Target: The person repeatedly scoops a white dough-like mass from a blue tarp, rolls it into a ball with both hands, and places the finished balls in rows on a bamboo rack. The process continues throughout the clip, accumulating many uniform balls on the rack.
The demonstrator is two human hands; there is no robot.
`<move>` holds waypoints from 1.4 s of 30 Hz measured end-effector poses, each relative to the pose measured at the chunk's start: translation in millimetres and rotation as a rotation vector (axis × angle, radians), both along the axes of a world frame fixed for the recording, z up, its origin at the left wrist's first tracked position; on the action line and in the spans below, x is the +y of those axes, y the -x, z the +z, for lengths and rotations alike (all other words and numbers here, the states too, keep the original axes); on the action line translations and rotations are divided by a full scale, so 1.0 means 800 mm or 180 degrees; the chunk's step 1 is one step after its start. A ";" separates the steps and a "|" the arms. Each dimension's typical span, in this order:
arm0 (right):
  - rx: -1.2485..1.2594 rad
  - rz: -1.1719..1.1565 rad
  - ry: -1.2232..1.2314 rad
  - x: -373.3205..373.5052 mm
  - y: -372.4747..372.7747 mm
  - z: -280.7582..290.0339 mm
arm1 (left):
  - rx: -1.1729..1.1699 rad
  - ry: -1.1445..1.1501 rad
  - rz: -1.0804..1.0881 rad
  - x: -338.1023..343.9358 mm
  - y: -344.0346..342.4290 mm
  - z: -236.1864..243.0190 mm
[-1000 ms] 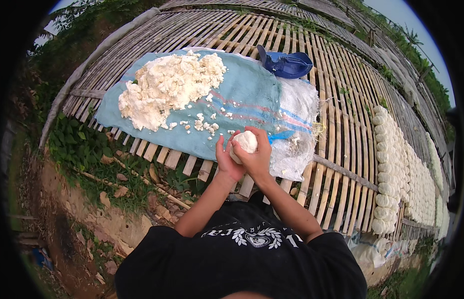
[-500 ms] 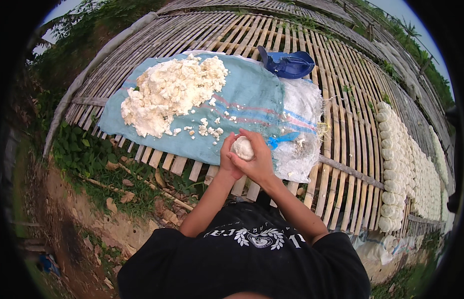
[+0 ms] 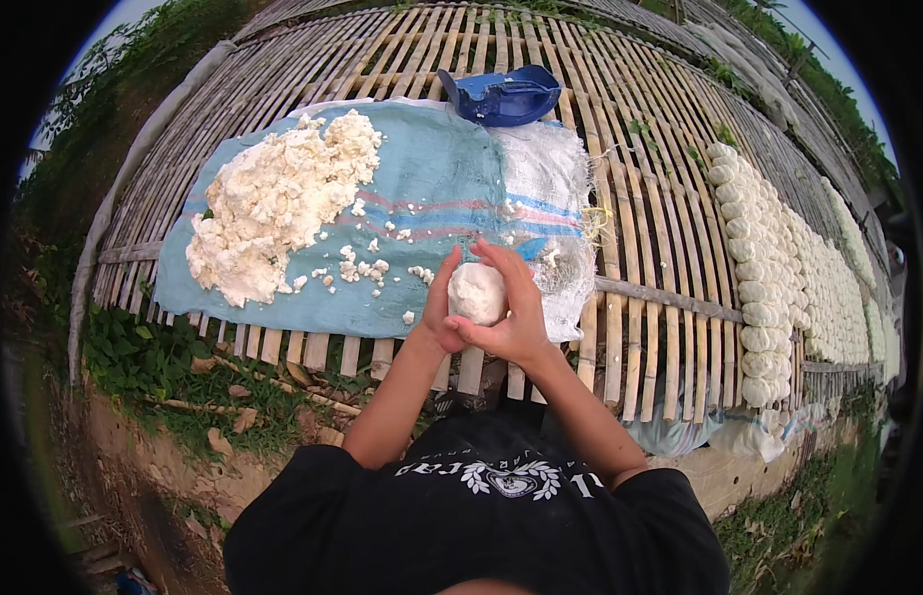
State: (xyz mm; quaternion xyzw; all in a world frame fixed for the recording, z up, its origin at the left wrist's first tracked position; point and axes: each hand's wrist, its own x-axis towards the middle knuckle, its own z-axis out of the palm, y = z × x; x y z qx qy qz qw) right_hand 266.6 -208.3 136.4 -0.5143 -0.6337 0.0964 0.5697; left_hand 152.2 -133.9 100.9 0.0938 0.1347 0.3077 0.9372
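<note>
A round white ball of dough-like mash sits between my two cupped hands, above the near edge of the sacks. My left hand curves round its left side. My right hand wraps its right side, with the thumb across the front. Both hands are closed on the ball, and its underside is hidden. To the left, a big crumbly heap of the same white mash lies on a blue-green woven sack. Loose crumbs are scattered between the heap and my hands.
A dark blue plastic scoop-like container rests at the sacks' far edge. Beneath the blue-green sack is a white woven sack. Everything stands on a bamboo slat platform. At the right, rows of pale round balls line the slats.
My hands have parted slightly round the ball, so more of it shows. The view has shifted, and the platform and heap appear farther left.
</note>
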 end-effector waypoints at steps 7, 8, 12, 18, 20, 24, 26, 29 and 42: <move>0.1902 -0.1028 0.0163 -0.011 -0.072 -0.005 | 0.0334 0.0147 0.0378 -0.044 -0.118 -0.017; 0.1628 -0.1155 0.0060 -0.021 -0.087 -0.006 | 0.0476 -0.0223 0.0573 -0.051 -0.142 -0.020; 0.0857 -0.1141 -0.0390 -0.072 -0.166 -0.002 | 0.0214 -0.0066 -0.0543 -0.049 -0.213 -0.019; 0.1576 -0.1493 -0.0359 -0.092 -0.291 0.005 | 0.0377 -0.0022 -0.0766 -0.088 -0.342 0.003; 0.1664 -0.2035 -0.0308 -0.091 -0.309 0.006 | 0.0628 -0.0366 -0.0104 -0.113 -0.385 0.002; 0.0098 -0.1784 -0.0157 -0.123 -0.360 0.020 | -0.0051 -0.0389 -0.0595 -0.109 -0.428 0.004; 0.0167 -0.0966 -0.0265 -0.131 -0.403 0.028 | 0.0162 0.0087 -0.1367 -0.103 -0.442 0.005; 0.0703 -0.0828 -0.0552 -0.122 -0.428 0.027 | 0.0153 -0.0085 -0.1067 -0.110 -0.463 0.006; 0.0405 -0.1670 -0.0503 -0.118 -0.476 0.027 | -0.0066 0.0372 -0.0467 -0.120 -0.538 -0.002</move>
